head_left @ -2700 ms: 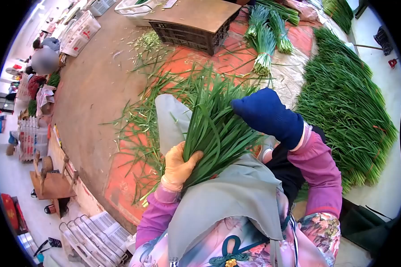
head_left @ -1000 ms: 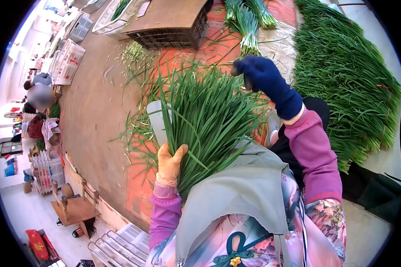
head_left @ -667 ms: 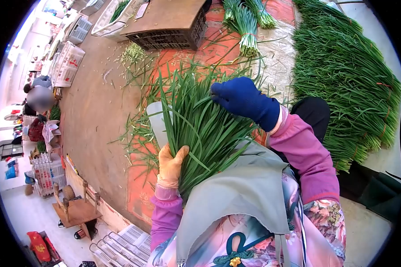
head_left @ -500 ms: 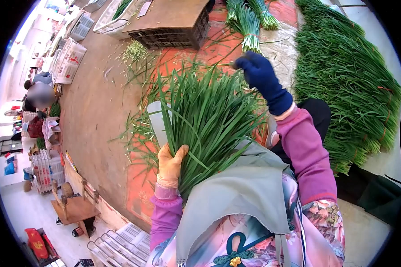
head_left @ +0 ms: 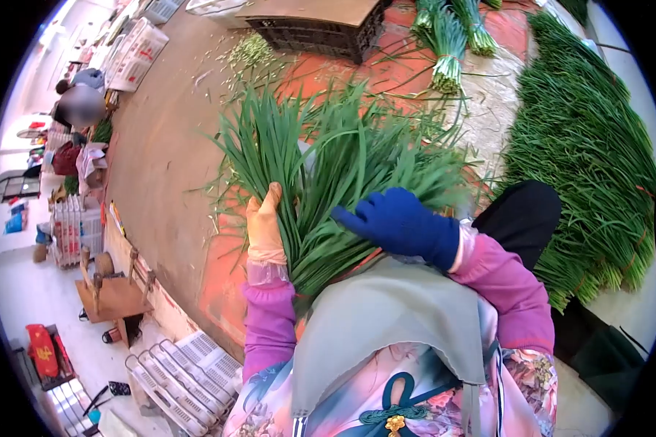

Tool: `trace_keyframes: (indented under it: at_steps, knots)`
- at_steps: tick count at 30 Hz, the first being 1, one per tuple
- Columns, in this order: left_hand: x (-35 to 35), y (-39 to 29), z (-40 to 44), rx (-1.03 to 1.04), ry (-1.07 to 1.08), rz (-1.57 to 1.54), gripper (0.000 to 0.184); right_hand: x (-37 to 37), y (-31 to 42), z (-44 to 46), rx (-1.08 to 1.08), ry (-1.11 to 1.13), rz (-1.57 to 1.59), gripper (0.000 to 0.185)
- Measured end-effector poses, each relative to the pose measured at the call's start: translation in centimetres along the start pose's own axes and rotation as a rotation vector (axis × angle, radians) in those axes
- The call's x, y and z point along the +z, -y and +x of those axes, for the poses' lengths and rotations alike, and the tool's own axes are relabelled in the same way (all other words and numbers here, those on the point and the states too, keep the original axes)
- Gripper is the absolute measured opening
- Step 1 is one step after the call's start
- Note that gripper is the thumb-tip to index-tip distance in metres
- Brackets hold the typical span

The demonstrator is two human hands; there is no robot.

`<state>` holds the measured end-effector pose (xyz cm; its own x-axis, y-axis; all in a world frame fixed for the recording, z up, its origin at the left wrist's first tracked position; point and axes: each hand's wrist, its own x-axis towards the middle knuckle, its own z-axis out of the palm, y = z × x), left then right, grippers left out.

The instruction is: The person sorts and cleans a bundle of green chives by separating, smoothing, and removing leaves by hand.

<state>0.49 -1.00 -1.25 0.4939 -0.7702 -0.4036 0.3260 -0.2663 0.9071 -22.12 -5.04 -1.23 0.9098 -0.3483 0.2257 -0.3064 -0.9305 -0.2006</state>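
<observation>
The garlic chives (head_left: 342, 164) lie across the near grey apron (head_left: 386, 313), tips fanned far — the lap apparently bearing their weight. At their left edge, the left hand (head_left: 265, 226) clasps a portion loosely, thumb raised, probably to steady it. From the right, the right hand (head_left: 404, 226) touches the leaves, forefinger extended, others partly curled — whether it pinches any, I cannot tell.
</observation>
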Motion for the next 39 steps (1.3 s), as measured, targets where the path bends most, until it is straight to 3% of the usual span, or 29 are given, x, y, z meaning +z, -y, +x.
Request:
trace_keyframes:
  at_steps: [2,5,11,13,14,16,17,18,20,21,22,24,26,28,29,30,32,33,36,37,39]
  knots:
    - [0.0,-0.2,0.1,-0.041,0.007,-0.051,0.021,-0.7,1.0,-1.0,-0.028,-0.007,0.025,0.048]
    - [-0.9,0.4,0.5,-0.013,0.013,-0.04,0.026,-0.8,2.1,-2.1,0.023,-0.006,-0.013,0.062]
    - [-1.1,0.3,0.7,-0.004,0.036,0.005,0.029,-0.5,2.2,-2.5,0.051,-0.013,-0.105,0.063]
    - [-1.9,1.0,0.8,0.137,0.061,0.304,0.031,-0.1,2.0,-2.5,0.059,-0.036,-0.077,0.061]
    - [-1.2,0.2,0.1,0.138,0.069,0.305,0.031,0.0,1.9,-2.5,0.067,-0.057,-0.048,0.059]
    - [0.5,-1.8,-2.2,0.206,0.261,0.343,0.045,-0.2,1.6,-2.1,0.081,-0.082,-0.048,0.057]
    - [0.6,-2.0,-3.5,0.181,0.313,0.354,0.066,-0.2,1.3,-1.7,0.086,-0.107,-0.045,0.054]
    - [-0.3,-2.1,-4.0,0.228,0.317,0.652,0.094,-0.1,1.0,-1.4,0.1,-0.108,-0.047,0.054]
    - [0.0,-1.2,-6.1,0.494,0.417,0.832,0.107,-0.4,0.3,-0.2,0.072,-0.248,-0.037,0.05]
    - [0.3,-0.7,-6.9,0.499,0.425,0.968,0.109,-1.6,0.4,0.3,0.099,0.017,-0.046,0.049]
    - [0.5,-0.5,-7.3,0.504,0.428,1.103,0.112,-1.7,0.5,0.5,0.103,0.016,-0.045,0.049]
    - [-2.0,1.8,-5.1,0.185,0.445,0.569,0.096,-1.9,0.7,0.7,0.07,-0.353,-0.123,0.048]
    - [-4.4,1.5,-2.1,-0.018,0.502,0.307,0.082,-2.8,1.4,0.5,0.04,-0.376,-0.107,0.048]
    - [-6.1,0.8,-0.7,-0.155,0.401,0.357,0.073,-3.0,1.8,0.0,-0.11,-0.483,0.002,0.049]
    - [-5.8,1.3,-0.5,0.01,0.396,0.296,0.085,-2.4,1.9,-0.3,-0.157,-0.506,0.051,0.044]
    - [-5.7,1.5,-0.8,0.012,0.395,0.302,0.085,-2.1,2.1,-0.6,-0.156,-0.512,0.053,0.044]
    - [-1.5,-1.0,-2.9,0.382,0.467,0.368,0.089,-1.7,2.6,-1.3,-0.144,-0.213,0.209,0.044]
    - [-1.9,-0.3,-2.2,0.45,0.422,0.587,0.102,-0.8,2.9,-1.3,-0.162,-0.205,0.191,0.045]
    - [-1.8,0.9,0.0,0.306,0.285,0.627,0.09,-0.1,3.5,-0.8,-0.269,-0.074,0.172,0.043]
    - [-1.0,0.2,0.2,0.204,0.323,0.414,0.071,0.0,3.8,-0.4,-0.272,-0.056,0.176,0.044]
    - [-0.8,-0.7,0.9,0.1,0.293,0.364,0.046,-0.3,3.5,0.8,-0.301,-0.164,0.101,0.044]
